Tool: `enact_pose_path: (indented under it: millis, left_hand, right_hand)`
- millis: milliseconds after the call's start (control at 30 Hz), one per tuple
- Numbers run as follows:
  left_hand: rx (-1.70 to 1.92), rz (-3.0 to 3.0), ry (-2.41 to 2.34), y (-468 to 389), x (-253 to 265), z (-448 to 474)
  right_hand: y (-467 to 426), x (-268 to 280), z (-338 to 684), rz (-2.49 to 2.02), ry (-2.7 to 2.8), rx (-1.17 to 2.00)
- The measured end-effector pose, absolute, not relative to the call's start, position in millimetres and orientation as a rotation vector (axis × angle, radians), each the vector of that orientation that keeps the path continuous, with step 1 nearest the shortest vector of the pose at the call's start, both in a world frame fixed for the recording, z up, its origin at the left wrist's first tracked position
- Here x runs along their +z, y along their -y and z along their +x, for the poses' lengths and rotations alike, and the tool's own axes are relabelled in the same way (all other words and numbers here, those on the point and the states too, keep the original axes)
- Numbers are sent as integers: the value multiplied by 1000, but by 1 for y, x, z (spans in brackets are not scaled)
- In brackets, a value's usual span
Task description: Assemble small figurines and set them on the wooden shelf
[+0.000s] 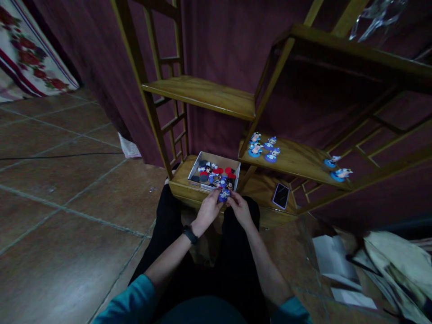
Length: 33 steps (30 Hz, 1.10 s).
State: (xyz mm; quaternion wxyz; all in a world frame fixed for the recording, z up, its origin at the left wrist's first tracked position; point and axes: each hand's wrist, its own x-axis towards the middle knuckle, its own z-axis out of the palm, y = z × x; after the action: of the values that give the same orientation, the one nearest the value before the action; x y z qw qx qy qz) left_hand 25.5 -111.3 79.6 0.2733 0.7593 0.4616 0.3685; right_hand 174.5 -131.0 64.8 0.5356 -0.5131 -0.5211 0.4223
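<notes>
Between my two hands is a small purple figurine (223,195) on a round base, just in front of a cardboard box. My left hand (209,206) is closed on its left side, and my right hand (239,208) pinches its right edge. The open box (197,164) rests on the low shelf and holds several more figurines with red, dark and blue parts. On the middle shelf stand several figurines: purple ones (272,155) beside blue-based ones (255,150) at the left end, and two blue-based ones (340,174) at the right end.
A wooden shelf unit (202,94) with stepped boards rises ahead. A phone (281,196) lies on the low shelf at the right. Clear plastic (380,18) sits on the top board. A pale bag (398,256) and papers (335,258) are on the tiled floor at the right.
</notes>
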Motion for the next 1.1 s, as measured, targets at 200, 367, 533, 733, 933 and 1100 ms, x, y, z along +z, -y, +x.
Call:
enact_pose_path:
  millis: [200, 367, 533, 733, 933, 1100]
  left_hand:
    - [1115, 1429, -1100, 103, 67, 33]
    - [1125, 1093, -988, 105, 72, 35]
    - [1095, 922, -943, 108, 78, 33]
    - [1065, 815, -850, 110, 76, 34]
    - [1023, 763, -787, 112, 77, 34]
    - [1000, 716, -743, 115, 85, 33]
  right_hand:
    - [130, 60, 175, -1215, 1234, 957]
    - [133, 67, 175, -1219, 1340, 793]
    - [135, 72, 174, -1216, 1437, 704]
    - [133, 68, 172, -1181, 1460, 726]
    - [133, 66, 172, -1201, 1406, 786]
    - [134, 66, 173, -1215, 1372, 802]
